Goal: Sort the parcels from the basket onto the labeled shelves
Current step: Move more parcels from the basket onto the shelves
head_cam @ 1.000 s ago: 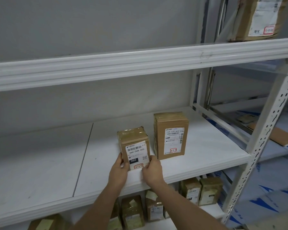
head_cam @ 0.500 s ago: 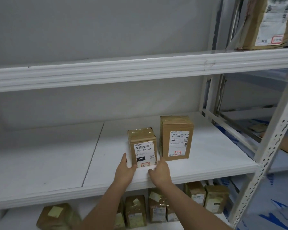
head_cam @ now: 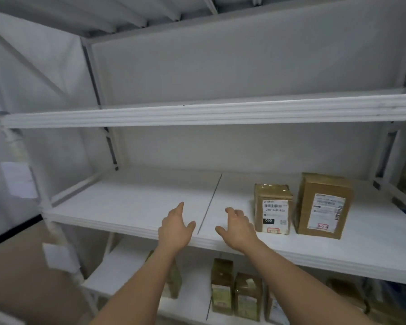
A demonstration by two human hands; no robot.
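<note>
Two brown cardboard parcels stand upright on the white middle shelf (head_cam: 131, 207). The smaller parcel (head_cam: 272, 208) carries a white label with a black "060" patch. The taller parcel (head_cam: 324, 206) stands just to its right. My left hand (head_cam: 176, 227) hovers over the shelf's front edge with relaxed fingers and holds nothing. My right hand (head_cam: 238, 227) is a short way left of the smaller parcel, apart from it, fingers loosely spread. No basket is in view.
Several brown parcels (head_cam: 234, 294) stand on the lower shelf (head_cam: 117, 273) under my arms. An upper shelf (head_cam: 197, 113) runs across above. A white upright post (head_cam: 45, 200) with paper tags stands at the left.
Both hands have let go of the smaller parcel and drawn back to the left. The view has swung left, so the parcels now sit at the right.
</note>
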